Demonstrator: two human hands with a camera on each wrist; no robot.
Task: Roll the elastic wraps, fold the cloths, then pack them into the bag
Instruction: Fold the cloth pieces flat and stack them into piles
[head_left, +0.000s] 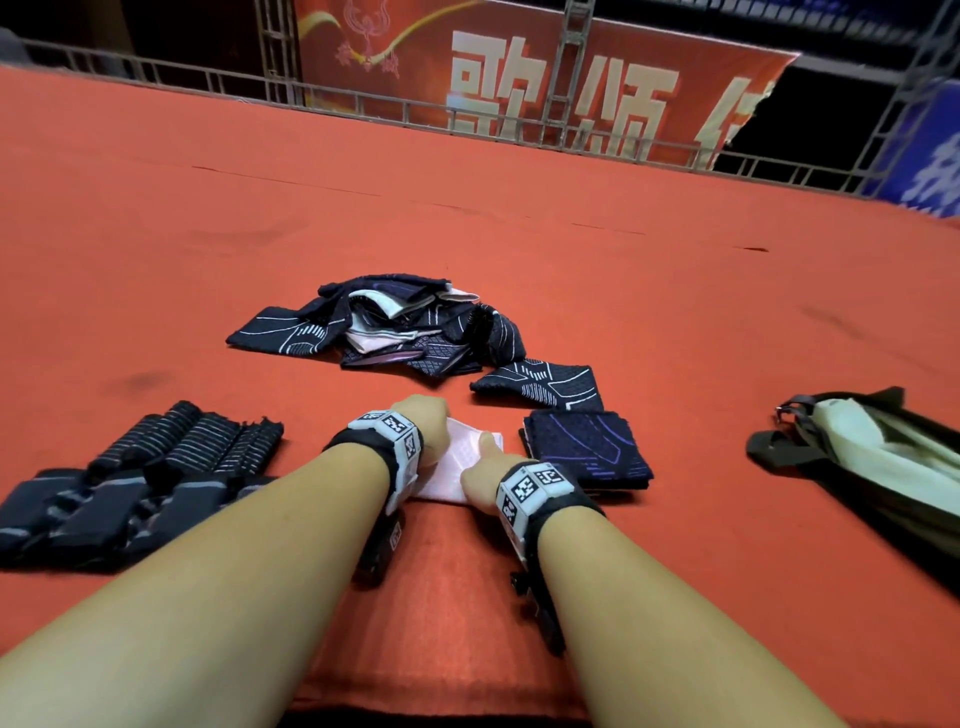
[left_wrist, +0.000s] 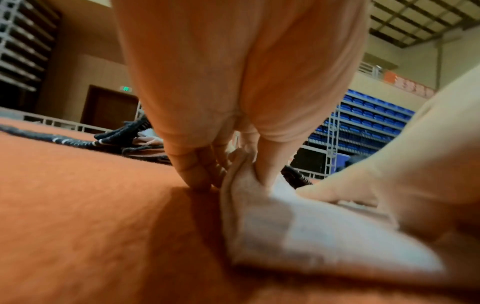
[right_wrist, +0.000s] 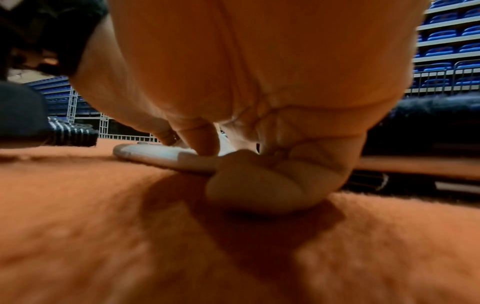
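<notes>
A pale pink cloth (head_left: 457, 465) lies folded on the red carpet between my hands. My left hand (head_left: 423, 423) pinches its left edge (left_wrist: 241, 174) and lifts it a little. My right hand (head_left: 485, 480) pinches the near right corner (right_wrist: 197, 162) between thumb and forefinger. A folded dark purple-lined cloth (head_left: 589, 449) lies just right of them. An unfolded heap of dark and pale cloths (head_left: 384, 330) sits farther back. Rolled dark elastic wraps (head_left: 124, 483) lie in rows at the left. The open black bag (head_left: 878, 462) with a pale lining lies at the right.
Another folded dark cloth (head_left: 540, 384) lies behind the purple one. Red carpet (head_left: 467, 597) covers the whole floor. A metal railing (head_left: 363, 109) and a red banner (head_left: 545, 78) stand at the far edge.
</notes>
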